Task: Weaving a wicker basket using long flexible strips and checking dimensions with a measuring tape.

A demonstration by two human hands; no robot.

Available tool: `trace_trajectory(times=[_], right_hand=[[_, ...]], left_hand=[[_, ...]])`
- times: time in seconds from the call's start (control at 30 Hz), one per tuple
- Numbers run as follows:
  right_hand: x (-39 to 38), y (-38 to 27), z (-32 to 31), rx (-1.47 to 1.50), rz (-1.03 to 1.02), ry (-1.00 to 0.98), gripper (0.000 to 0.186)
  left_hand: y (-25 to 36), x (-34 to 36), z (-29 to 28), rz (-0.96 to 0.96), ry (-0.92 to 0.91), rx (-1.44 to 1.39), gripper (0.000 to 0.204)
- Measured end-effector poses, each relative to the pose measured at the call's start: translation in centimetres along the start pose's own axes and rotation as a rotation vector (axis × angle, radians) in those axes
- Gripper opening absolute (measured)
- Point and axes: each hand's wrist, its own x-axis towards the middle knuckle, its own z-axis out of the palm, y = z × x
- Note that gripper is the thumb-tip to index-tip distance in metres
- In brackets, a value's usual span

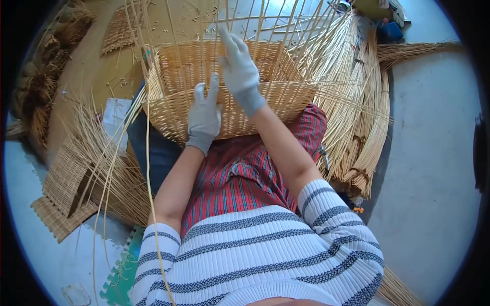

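Observation:
A half-woven wicker basket (173, 115) of pale yellow strands rests across my lap, its tall upright stakes (176, 35) standing loose above the weave. My left hand (204, 116), in a pale glove, lies against the outside of the near wall. Its fingers are apart and reach up to the rim. Above that rim, further to the right, my right hand (239, 69) is raised among the stakes. Its gloved fingers stretch upward with the thumb away from them, slightly blurred, and no strand shows plainly in its grasp.
Large bundles of pale strands (352, 102) lie to the right, and a darker bundle (418, 51) sits beyond. On the left are loose strands (120, 173), woven panels (66, 178) and brown bundles (46, 86). A long strand (148, 168) hangs down past my left arm.

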Motion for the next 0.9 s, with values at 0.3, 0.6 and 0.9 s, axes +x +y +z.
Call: trace_trajectory(times=[0.3, 0.6, 0.9], right_hand=[[-14.7, 1.7, -3.8, 0.355, 0.708, 0.207, 0.034], [-9.6, -14.3, 2.9, 0.263, 0.035, -0.966, 0.045], [-9.5, -17.2, 7.5, 0.183, 0.046, -0.716, 0.063]], left_hand=[[-1.9, -0.6, 1.5, 0.106, 0.18, -0.135, 0.057], [-13.4, -5.0, -5.7, -0.634, 0.549, -0.884, 0.019], [-13.9, -2.9, -6.8, -0.379, 0.598, -0.953, 0.015]])
